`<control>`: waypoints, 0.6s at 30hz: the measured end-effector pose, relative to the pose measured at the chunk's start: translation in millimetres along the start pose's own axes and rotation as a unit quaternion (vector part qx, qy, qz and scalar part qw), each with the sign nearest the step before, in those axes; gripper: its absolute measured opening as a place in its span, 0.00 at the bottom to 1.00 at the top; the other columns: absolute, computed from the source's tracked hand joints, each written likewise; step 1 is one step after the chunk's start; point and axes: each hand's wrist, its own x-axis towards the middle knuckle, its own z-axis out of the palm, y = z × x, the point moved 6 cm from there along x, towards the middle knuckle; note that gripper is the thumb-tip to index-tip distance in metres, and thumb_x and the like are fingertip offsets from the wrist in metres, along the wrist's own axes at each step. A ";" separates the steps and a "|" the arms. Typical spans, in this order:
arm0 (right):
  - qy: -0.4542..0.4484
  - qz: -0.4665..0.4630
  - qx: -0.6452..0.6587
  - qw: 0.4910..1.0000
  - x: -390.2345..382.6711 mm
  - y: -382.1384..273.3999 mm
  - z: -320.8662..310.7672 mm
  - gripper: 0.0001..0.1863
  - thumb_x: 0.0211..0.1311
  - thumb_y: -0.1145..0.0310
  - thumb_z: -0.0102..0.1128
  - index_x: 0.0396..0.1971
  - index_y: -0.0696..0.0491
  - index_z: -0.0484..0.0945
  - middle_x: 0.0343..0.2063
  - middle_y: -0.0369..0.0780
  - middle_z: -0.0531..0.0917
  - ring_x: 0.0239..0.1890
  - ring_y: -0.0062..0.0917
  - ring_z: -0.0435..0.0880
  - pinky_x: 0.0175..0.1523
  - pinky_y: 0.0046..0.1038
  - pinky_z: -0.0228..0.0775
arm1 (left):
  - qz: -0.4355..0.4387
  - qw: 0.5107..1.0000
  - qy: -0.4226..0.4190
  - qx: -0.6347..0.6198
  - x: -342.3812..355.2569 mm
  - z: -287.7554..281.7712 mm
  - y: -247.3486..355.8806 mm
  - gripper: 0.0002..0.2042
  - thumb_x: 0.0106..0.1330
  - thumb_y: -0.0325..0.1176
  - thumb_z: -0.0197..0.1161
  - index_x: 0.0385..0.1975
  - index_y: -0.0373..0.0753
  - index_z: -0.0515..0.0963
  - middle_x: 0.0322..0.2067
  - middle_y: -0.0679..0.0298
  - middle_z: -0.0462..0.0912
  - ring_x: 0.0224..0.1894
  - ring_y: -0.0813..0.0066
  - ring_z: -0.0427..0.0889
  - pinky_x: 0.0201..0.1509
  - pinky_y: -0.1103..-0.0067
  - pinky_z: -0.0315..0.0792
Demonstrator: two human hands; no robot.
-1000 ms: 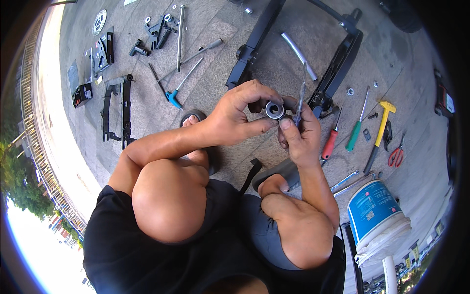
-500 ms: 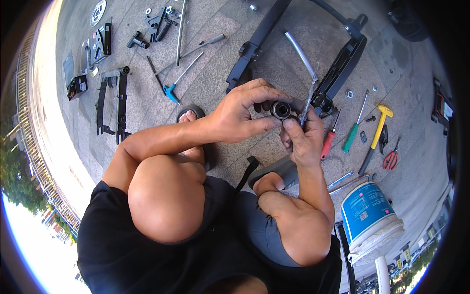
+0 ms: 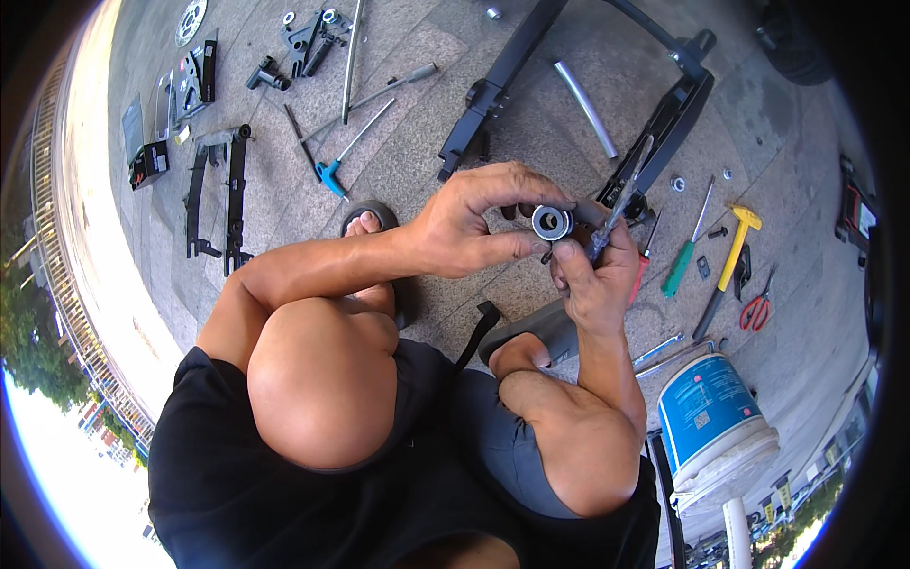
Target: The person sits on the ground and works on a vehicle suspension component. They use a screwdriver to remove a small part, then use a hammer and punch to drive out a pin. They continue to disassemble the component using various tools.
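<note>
Between my two hands is a short round metal part with a silver ring face and a dark central hole (image 3: 552, 222), looking like a bearing or bushing. My left hand (image 3: 479, 218) pinches it from the left, thumb below and fingers above. On its right side, my right hand (image 3: 602, 275) is closed, with the thumb close under the ring. That same hand also grips a slim screwdriver-like tool (image 3: 621, 204), its shaft slanting up to the right; its tip is hard to make out. The fingers behind the ring are partly hidden.
A large black metal frame (image 3: 493, 90) lies ahead, a silver tube (image 3: 586, 109) inside it. To the right are a green screwdriver (image 3: 679, 267), a yellow-headed hammer (image 3: 735, 256), red-handled pliers (image 3: 755, 313) and a blue-white bucket (image 3: 711, 412). A blue-handled hex key (image 3: 330, 178) and smaller black frame (image 3: 237, 194) lie left.
The round part has turned from a dark open end to a silver ring face and shifted slightly right and down. The slim tool has tilted further right.
</note>
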 end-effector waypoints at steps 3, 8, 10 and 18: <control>0.001 -0.006 -0.039 0.999 -0.8 -0.3 -1.7 0.20 0.54 0.77 0.65 0.47 0.58 0.73 0.35 0.33 0.78 0.32 0.10 0.71 0.36 0.15 0.63 | 0.012 1.000 0.002 -0.016 0.4 0.7 0.4 0.20 0.53 0.29 0.71 0.46 0.34 0.78 0.44 0.56 0.80 0.49 0.62 0.79 0.52 0.70 0.73; 0.009 -0.028 -0.067 0.997 -2.0 -1.7 -3.5 0.20 0.52 0.76 0.66 0.46 0.58 0.74 0.38 0.32 0.76 0.33 0.11 0.70 0.36 0.14 0.62 | 0.035 0.999 0.012 -0.009 1.0 0.4 3.1 0.21 0.51 0.26 0.70 0.47 0.36 0.78 0.44 0.55 0.80 0.49 0.61 0.79 0.51 0.70 0.74; 0.009 -0.028 -0.058 0.998 -2.4 -0.5 -3.6 0.20 0.52 0.76 0.66 0.47 0.58 0.74 0.38 0.32 0.76 0.33 0.10 0.70 0.36 0.14 0.62 | 0.032 0.999 0.012 -0.018 0.9 0.6 3.4 0.21 0.50 0.25 0.70 0.47 0.37 0.78 0.44 0.54 0.79 0.49 0.60 0.79 0.51 0.71 0.74; 0.003 -0.017 -0.040 0.999 -2.5 2.6 -4.0 0.20 0.54 0.77 0.65 0.47 0.58 0.73 0.35 0.32 0.77 0.30 0.10 0.69 0.35 0.13 0.62 | 0.004 1.000 0.006 -0.001 -4.2 0.0 1.0 0.21 0.52 0.27 0.71 0.48 0.36 0.78 0.45 0.55 0.75 0.47 0.66 0.77 0.48 0.74 0.73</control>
